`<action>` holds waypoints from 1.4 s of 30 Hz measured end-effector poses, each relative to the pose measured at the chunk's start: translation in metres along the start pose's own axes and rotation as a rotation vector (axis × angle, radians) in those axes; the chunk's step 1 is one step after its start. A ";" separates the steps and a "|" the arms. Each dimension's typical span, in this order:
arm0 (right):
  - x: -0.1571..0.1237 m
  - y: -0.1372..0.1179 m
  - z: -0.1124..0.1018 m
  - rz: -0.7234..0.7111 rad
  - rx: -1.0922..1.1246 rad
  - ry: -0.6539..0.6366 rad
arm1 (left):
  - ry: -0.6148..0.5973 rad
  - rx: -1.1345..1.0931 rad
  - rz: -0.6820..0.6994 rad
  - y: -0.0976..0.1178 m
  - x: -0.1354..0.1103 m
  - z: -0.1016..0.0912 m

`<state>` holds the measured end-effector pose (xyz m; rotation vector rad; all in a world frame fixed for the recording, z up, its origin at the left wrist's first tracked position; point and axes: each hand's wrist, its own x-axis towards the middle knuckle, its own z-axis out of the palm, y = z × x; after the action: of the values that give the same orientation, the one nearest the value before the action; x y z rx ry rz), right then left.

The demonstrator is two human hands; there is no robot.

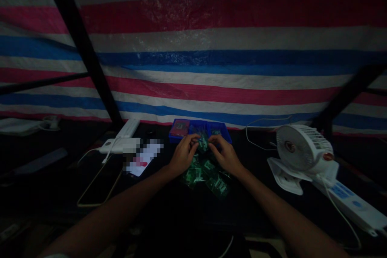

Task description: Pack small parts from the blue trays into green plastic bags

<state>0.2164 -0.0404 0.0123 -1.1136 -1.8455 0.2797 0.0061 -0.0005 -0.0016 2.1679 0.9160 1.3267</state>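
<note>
Dark tabletop (256, 201), packet (203, 144) held near tray (175, 140) edge, fan (298, 149) well apart

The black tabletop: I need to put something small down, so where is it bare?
Best patch: black tabletop between the right hand and white fan. Another, though dark, seems to lie between the forearms, nearer the person than the green packets. Crowded: the middle, with those packets and the blue tray, and the left, with phones.

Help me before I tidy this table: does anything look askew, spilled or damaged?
Nothing looks plainly spilled or damaged, though it's dark. The green packets look untidy: they lie at uneven angles, some overlapping, in front of the blue tray.
</note>
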 end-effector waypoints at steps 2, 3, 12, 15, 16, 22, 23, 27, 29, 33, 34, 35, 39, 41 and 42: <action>0.000 -0.002 0.000 -0.014 -0.005 -0.013 | 0.003 0.011 -0.005 -0.001 0.000 0.000; -0.001 -0.003 0.000 -0.025 -0.008 -0.021 | 0.002 0.017 -0.010 -0.002 0.000 0.000; 0.000 -0.002 -0.001 -0.055 -0.074 -0.007 | -0.078 0.007 0.054 0.004 -0.001 -0.002; 0.001 0.000 -0.002 -0.060 -0.082 0.001 | -0.124 0.004 0.111 0.009 -0.001 -0.004; 0.001 0.000 -0.002 -0.063 -0.078 0.005 | -0.115 0.006 0.113 0.010 0.000 -0.004; 0.000 0.001 -0.001 -0.050 -0.080 0.019 | -0.022 0.049 0.104 0.009 0.003 -0.004; 0.000 0.003 -0.002 -0.045 -0.081 0.019 | -0.018 0.051 0.115 0.009 0.003 -0.004; 0.001 0.006 -0.005 -0.037 -0.090 0.008 | -0.030 0.053 0.149 0.009 0.003 -0.005; 0.001 0.006 -0.006 -0.031 -0.100 0.008 | -0.041 0.058 0.138 0.008 0.002 -0.005; 0.001 0.005 -0.005 -0.026 -0.113 -0.022 | -0.030 0.084 0.106 0.006 0.003 -0.005; 0.001 0.005 -0.004 -0.028 -0.115 -0.025 | -0.022 0.095 0.101 0.005 0.003 -0.005; 0.001 0.004 -0.003 -0.035 -0.114 -0.021 | -0.017 0.109 0.097 0.005 0.004 -0.005; 0.002 0.003 -0.002 -0.050 -0.126 0.008 | -0.035 0.143 0.082 0.005 0.004 -0.005; 0.002 0.002 -0.002 -0.040 -0.123 0.011 | -0.042 0.142 0.073 0.005 0.004 -0.004; 0.002 0.001 -0.002 -0.035 -0.116 0.013 | -0.041 0.143 0.070 0.005 0.003 -0.003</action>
<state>0.2182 -0.0388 0.0137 -1.1582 -1.8879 0.1462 0.0057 -0.0014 0.0050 2.3465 0.9540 1.2790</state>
